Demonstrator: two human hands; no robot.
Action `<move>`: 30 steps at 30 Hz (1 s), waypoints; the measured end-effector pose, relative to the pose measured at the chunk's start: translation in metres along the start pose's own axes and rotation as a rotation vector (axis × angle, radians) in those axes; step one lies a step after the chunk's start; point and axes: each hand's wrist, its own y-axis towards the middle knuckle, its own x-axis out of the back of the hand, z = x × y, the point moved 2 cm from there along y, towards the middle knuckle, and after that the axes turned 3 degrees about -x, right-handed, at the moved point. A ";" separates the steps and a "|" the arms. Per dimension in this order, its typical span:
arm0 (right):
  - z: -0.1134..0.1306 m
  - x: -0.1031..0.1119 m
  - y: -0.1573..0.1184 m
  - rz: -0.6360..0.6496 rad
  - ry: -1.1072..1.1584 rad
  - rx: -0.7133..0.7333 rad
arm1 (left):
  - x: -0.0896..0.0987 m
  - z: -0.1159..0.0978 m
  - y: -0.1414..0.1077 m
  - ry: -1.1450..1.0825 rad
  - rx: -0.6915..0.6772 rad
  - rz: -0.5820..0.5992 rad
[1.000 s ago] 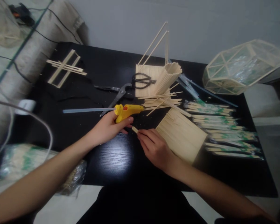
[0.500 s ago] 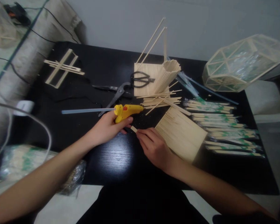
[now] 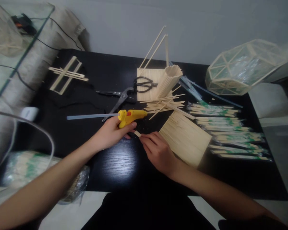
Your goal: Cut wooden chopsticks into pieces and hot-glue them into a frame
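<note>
My left hand [image 3: 114, 131] is closed round the handle of a yellow hot glue gun [image 3: 132, 117], its nozzle pointing right. A long translucent glue stick [image 3: 92, 116] sticks out of its back end. My right hand [image 3: 158, 150] pinches a small pale wooden piece [image 3: 137, 133], held just below the gun and close to my left fingertips; whether they touch it I cannot tell. Right of my right hand lies a flat panel of wooden sticks [image 3: 189, 137]. Beyond the nozzle is a pile of loose thin sticks [image 3: 163, 105].
Black scissors [image 3: 145, 83] and a cylinder of sticks [image 3: 169, 80] rest on a square stick base. Pliers [image 3: 121, 99] lie left of it. Bagged stick bundles [image 3: 230, 137] line the right. A wooden frame [image 3: 68, 75] lies back left, a faceted lantern-like form [image 3: 244, 68] back right.
The view has shifted slightly. Both hands keep their grip on the glue gun and the small wooden piece, and hardly move relative to each other.
</note>
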 end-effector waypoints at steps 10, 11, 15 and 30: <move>0.001 0.000 0.004 -0.065 0.007 -0.084 | 0.040 -0.011 -0.001 0.375 -0.186 0.019; 0.002 0.000 0.004 -0.073 0.011 -0.084 | 0.045 -0.012 -0.001 0.407 -0.203 0.051; 0.001 -0.001 0.004 -0.101 0.029 -0.093 | 0.055 -0.013 -0.001 0.513 -0.250 0.186; -0.003 -0.004 0.003 -0.108 0.087 -0.172 | 0.073 -0.014 0.001 0.662 -0.230 0.315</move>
